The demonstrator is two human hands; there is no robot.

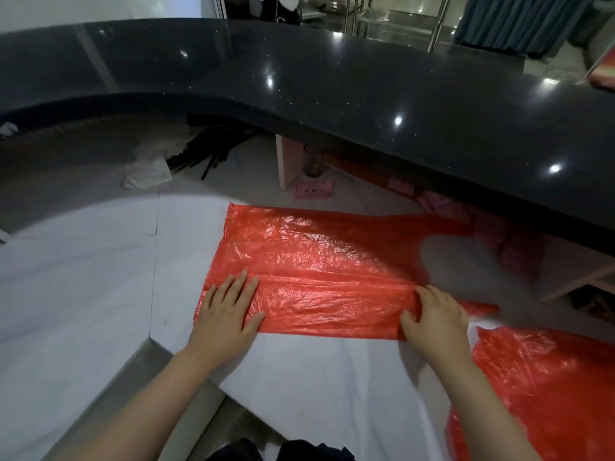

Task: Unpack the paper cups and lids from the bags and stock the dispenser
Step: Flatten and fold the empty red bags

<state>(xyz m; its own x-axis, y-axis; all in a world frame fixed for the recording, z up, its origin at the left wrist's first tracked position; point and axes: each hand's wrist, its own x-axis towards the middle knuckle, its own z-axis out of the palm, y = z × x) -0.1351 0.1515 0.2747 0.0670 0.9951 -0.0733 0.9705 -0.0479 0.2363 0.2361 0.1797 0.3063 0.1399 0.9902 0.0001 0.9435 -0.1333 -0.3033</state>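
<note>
An empty red plastic bag (326, 261) lies flattened on the white lower desk surface (100, 277), its handles pointing right under the black counter. My left hand (229, 311) presses flat on the bag's near left corner, fingers straight. My right hand (432, 317) rests on the bag's near right part, with its fingers bent onto the plastic near the handle. A second red plastic bag (539, 387) lies crumpled at the lower right. No cups, lids or dispenser are in view.
A curved glossy black counter (332, 88) overhangs the desk at the back. Under it lie a clear plastic bag (148, 168), black sticks (213, 151), a small glass jar (314, 164) and pink cards (314, 189). A metal desk edge (133, 367) runs at the lower left.
</note>
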